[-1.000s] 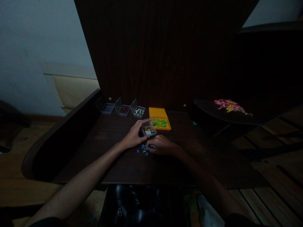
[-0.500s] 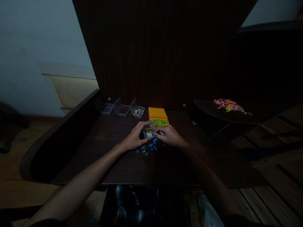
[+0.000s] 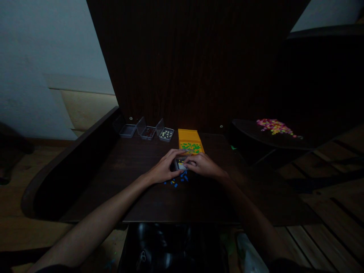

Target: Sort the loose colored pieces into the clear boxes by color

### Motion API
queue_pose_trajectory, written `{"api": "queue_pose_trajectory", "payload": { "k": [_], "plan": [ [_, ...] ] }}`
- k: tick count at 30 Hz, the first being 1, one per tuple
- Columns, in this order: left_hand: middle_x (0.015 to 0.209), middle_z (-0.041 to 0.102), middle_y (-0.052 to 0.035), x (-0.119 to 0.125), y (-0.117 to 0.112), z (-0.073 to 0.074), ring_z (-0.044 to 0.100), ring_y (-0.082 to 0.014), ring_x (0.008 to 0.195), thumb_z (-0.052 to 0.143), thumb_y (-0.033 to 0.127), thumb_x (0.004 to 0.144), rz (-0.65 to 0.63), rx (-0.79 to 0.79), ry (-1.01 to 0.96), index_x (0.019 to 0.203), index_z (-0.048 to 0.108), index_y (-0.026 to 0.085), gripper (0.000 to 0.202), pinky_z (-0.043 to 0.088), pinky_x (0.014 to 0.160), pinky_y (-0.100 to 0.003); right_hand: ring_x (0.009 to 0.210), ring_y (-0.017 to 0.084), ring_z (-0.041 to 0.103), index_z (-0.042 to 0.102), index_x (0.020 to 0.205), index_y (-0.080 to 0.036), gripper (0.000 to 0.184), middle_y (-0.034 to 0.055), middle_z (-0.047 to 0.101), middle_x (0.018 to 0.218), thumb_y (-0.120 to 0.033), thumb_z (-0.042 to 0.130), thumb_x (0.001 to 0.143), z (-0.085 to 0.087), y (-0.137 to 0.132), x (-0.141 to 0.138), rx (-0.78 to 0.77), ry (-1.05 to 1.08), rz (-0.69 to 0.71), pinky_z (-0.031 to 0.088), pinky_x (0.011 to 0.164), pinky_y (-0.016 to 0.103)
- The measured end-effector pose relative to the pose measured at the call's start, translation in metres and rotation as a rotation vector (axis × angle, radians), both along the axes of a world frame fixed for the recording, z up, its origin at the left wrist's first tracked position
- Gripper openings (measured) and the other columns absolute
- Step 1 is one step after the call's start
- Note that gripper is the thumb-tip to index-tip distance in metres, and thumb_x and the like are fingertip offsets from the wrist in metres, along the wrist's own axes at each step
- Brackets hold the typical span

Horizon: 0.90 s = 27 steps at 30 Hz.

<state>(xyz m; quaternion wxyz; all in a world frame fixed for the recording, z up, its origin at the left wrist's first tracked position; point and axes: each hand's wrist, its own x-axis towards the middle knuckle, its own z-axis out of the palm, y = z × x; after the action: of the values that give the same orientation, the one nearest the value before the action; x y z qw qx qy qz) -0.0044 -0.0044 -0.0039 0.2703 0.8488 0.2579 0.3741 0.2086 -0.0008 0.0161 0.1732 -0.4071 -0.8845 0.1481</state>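
Observation:
My left hand [image 3: 166, 167] is wrapped round the left side of a small clear plastic box [image 3: 178, 165], thumb in front and fingers behind. Inside the box are yellow pieces and something whitish. My right hand [image 3: 201, 165] has its fingers pinched together over the box's right side; whatever is between the fingertips is hidden. Several small blue pieces [image 3: 175, 185] lie on the dark table just in front of the box, with a little yellow among them. Right behind the hands an open yellow case [image 3: 189, 135] holds many green pieces [image 3: 192, 147].
Three clear boxes stand at the back left: one with nothing visible in it [image 3: 127, 131], one with dark reddish pieces [image 3: 148, 132], one with pale pieces [image 3: 166, 134]. A pink and yellow heap [image 3: 275, 127] lies on a dark surface at right. A raised side panel [image 3: 71, 163] bounds the left.
Both hands and the clear box have shifted slightly, the box a little right and nearer. The right fingers now reach further over the box. More green pieces show in the yellow case.

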Motion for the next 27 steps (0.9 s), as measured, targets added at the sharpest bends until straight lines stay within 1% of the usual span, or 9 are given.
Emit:
{"api": "queue_pose_trajectory", "payload": {
  "k": [2,5,8,12,16,18,21,24,27],
  "plan": [
    [0.133,0.050,-0.0099,-0.001,0.001,0.001,0.047,-0.0248,0.127,0.069,0.022,0.077,0.005,-0.002,0.001,0.135,0.042,0.024,0.064,0.039,0.109,-0.043,0.059,0.011,0.055,0.072,0.090,-0.017,0.014,0.0007,0.067,0.071,-0.021,0.060,0.084,0.003,-0.001,0.000,-0.002,0.039,-0.037,0.038,0.061,0.022],
    [0.133,0.050,-0.0104,-0.002,0.002,0.001,0.046,-0.0246,0.127,0.069,0.022,0.077,0.017,0.003,-0.001,0.134,0.042,0.023,0.063,0.039,0.109,-0.044,0.050,0.008,0.045,0.071,0.087,-0.016,0.013,-0.0039,0.057,0.057,-0.021,0.061,0.082,0.008,-0.004,-0.001,-0.003,0.109,-0.079,0.034,0.055,0.020],
    [0.133,0.050,-0.0105,-0.004,0.005,0.000,0.047,-0.0250,0.127,0.070,0.023,0.077,0.044,0.012,-0.015,0.134,0.042,0.023,0.064,0.040,0.109,-0.044,0.046,0.007,0.039,0.071,0.083,-0.015,0.013,-0.0063,0.048,0.050,-0.021,0.060,0.080,0.012,-0.007,-0.001,-0.012,0.143,-0.103,0.031,0.052,0.020],
    [0.132,0.050,-0.0102,-0.005,0.008,-0.003,0.049,-0.0263,0.124,0.070,0.026,0.076,0.090,0.005,-0.043,0.133,0.042,0.025,0.064,0.042,0.105,-0.046,0.045,0.008,0.041,0.070,0.083,-0.016,0.014,-0.0069,0.046,0.048,-0.019,0.058,0.075,0.015,-0.009,-0.001,-0.001,0.120,-0.148,0.032,0.052,0.020],
    [0.132,0.050,-0.0106,-0.006,0.010,-0.003,0.050,-0.0261,0.123,0.071,0.027,0.076,0.120,-0.019,-0.064,0.134,0.042,0.024,0.065,0.046,0.102,-0.045,0.048,0.010,0.044,0.069,0.093,-0.017,0.025,-0.0071,0.047,0.050,-0.015,0.058,0.070,0.014,-0.009,-0.001,0.007,0.038,-0.165,0.034,0.056,0.021],
    [0.132,0.051,-0.0106,-0.006,0.011,-0.004,0.051,-0.0258,0.122,0.071,0.027,0.076,0.127,-0.023,-0.071,0.134,0.042,0.024,0.065,0.046,0.101,-0.044,0.048,0.010,0.043,0.067,0.098,-0.017,0.029,-0.0078,0.046,0.050,-0.016,0.058,0.070,0.013,-0.009,-0.002,-0.025,0.032,-0.131,0.034,0.056,0.021],
    [0.131,0.051,-0.0106,-0.006,0.011,-0.004,0.052,-0.0258,0.121,0.070,0.029,0.077,0.138,-0.019,-0.078,0.133,0.043,0.024,0.062,0.046,0.101,-0.045,0.046,0.009,0.041,0.065,0.103,-0.018,0.029,-0.0093,0.044,0.051,-0.019,0.059,0.075,0.010,-0.012,-0.007,-0.115,0.099,-0.012,0.034,0.055,0.020],
    [0.130,0.052,-0.0106,-0.006,0.012,-0.004,0.052,-0.0257,0.120,0.070,0.030,0.078,0.151,-0.013,-0.075,0.132,0.044,0.023,0.061,0.047,0.100,-0.044,0.045,0.008,0.040,0.067,0.099,-0.017,0.020,-0.0094,0.044,0.050,-0.026,0.059,0.082,0.004,-0.017,-0.017,-0.173,0.157,0.098,0.035,0.055,0.020],
    [0.129,0.052,-0.0103,-0.007,0.013,-0.005,0.052,-0.0252,0.119,0.071,0.028,0.076,0.178,-0.012,-0.063,0.131,0.044,0.023,0.061,0.047,0.100,-0.043,0.050,0.008,0.044,0.069,0.095,-0.017,0.018,-0.0065,0.050,0.054,-0.028,0.060,0.084,-0.003,-0.021,-0.030,-0.161,0.102,0.161,0.035,0.057,0.021]
  ]
}}
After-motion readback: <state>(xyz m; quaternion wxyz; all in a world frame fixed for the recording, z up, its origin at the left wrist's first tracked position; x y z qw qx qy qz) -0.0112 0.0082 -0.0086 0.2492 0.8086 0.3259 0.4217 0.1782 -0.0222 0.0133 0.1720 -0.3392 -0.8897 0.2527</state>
